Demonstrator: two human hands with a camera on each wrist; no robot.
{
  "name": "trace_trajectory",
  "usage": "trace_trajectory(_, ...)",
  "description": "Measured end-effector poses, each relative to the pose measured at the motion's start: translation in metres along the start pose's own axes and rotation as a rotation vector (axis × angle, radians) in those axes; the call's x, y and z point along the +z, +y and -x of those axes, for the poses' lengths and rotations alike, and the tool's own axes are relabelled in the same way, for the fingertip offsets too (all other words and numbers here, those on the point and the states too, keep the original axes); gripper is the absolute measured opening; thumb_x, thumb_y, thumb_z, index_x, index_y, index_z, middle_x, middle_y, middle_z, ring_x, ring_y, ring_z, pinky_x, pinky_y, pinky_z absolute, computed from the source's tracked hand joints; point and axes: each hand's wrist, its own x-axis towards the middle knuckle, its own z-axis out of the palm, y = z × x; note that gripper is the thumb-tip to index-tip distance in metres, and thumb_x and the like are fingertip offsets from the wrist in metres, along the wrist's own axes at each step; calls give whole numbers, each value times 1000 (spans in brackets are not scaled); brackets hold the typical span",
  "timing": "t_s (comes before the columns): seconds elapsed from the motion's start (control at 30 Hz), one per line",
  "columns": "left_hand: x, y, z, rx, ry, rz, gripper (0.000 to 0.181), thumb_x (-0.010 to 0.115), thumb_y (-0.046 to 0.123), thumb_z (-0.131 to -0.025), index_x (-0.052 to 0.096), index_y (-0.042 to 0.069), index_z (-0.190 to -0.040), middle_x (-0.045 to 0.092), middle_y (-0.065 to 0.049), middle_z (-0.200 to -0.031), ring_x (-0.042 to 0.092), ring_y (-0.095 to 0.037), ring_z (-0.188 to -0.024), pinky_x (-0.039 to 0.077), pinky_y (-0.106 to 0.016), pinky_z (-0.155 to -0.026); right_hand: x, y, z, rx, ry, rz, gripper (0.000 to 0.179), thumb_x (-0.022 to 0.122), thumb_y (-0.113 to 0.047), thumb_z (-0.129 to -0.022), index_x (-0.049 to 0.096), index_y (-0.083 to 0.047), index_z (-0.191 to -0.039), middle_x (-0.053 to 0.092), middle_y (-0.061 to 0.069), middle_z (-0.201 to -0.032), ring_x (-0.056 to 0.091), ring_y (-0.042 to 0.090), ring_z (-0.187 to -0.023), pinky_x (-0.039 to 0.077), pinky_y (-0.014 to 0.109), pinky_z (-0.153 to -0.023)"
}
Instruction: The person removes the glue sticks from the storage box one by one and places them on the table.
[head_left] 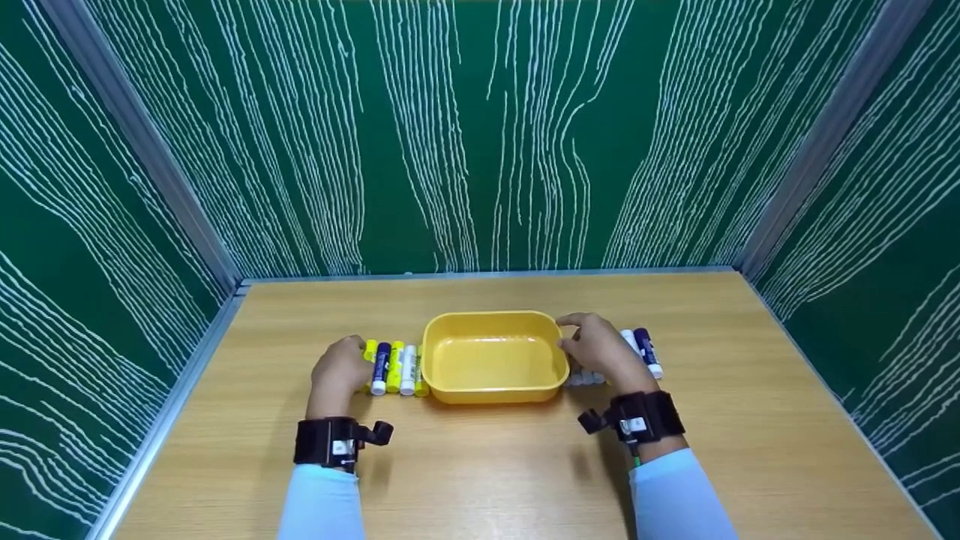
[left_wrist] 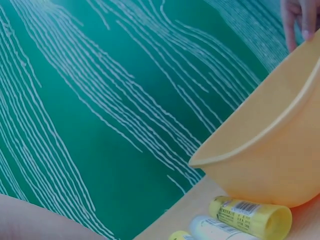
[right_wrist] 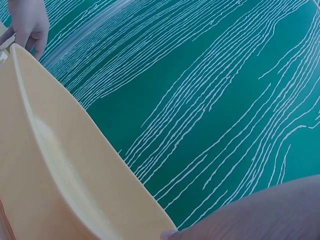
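Observation:
A yellow plastic tub (head_left: 495,395) stands on the table with nothing inside. At its left lies a side-by-side row of glue sticks, among them a dark blue one (head_left: 381,367) and a white one (head_left: 408,370). My left hand (head_left: 343,369) is at the row's left end, its loosely bent fingers by the outermost yellow glue stick (head_left: 370,349). My right hand (head_left: 598,346) has thumb and forefinger spread at the tub's right rim; the thumb tip (right_wrist: 169,234) meets the rim in the right wrist view. Grey-looking stick ends (head_left: 587,378) show beneath this hand, which hides the rest.
Right of the right hand lie a white glue stick (head_left: 630,341) and a dark blue one (head_left: 648,352). The wooden table (head_left: 480,472) is bordered by green walls (head_left: 480,150) with wavy white lines. Black straps with small cameras (head_left: 334,442) sit on both wrists.

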Motion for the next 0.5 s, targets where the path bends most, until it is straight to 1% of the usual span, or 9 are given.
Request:
trace_trajectory(0.07, 0, 2, 0, 1, 2, 4, 57, 64, 9, -109, 55, -2, -164, 58, -29, -166, 63, -40, -139, 52, -59, -118, -1, 1, -1, 1, 1, 3, 54, 68, -16, -115, 56, -15, -168, 71, 17, -118, 72, 28, -92, 66, 38, -81)
trace_trajectory(0.17, 0, 4, -1, 2, 17, -2, 56, 65, 12, -109, 56, -2, -163, 60, -29, -164, 64, -41, -139, 53, -59, -118, 0, 1, -2, -20, 9, 11, 54, 68, -15, -115, 56, -12, -168, 74, 18, -117, 73, 27, -90, 66, 36, -79)
trace_trajectory(0.23, 0, 7, -1, -4, 31, 13, 56, 65, 14, -110, 56, -2, -163, 60, -28, -164, 63, -42, -143, 52, -61, -122, 0, 2, -3, -26, 11, 14, 54, 68, -14, -115, 56, -11, -168, 75, 18, -116, 74, 26, -90, 66, 35, -79)
trace_trajectory(0.33, 1, 13, 0, 11, 68, 43, 55, 63, 15, -112, 54, -3, -164, 57, -31, -165, 58, -46, -151, 49, -63, -128, -1, 3, -3, -23, 12, 17, 55, 68, -14, -115, 55, -12, -168, 75, 19, -119, 74, 26, -92, 66, 33, -79)
trace_trajectory(0.4, 1, 18, 1, 39, 108, 54, 55, 64, 16, -113, 55, -3, -164, 55, -31, -166, 54, -47, -155, 47, -63, -131, -1, 4, -2, -22, 9, 24, 54, 68, -15, -115, 55, -13, -168, 75, 19, -122, 73, 27, -95, 66, 32, -80)
trace_trajectory(0.5, 1, 27, 5, 104, 181, 46, 54, 66, 17, -113, 57, -2, -162, 53, -31, -164, 51, -47, -156, 48, -62, -130, -3, 5, -1, -39, 10, 39, 53, 67, -19, -116, 56, -13, -168, 74, 20, -127, 72, 29, -101, 65, 34, -84)
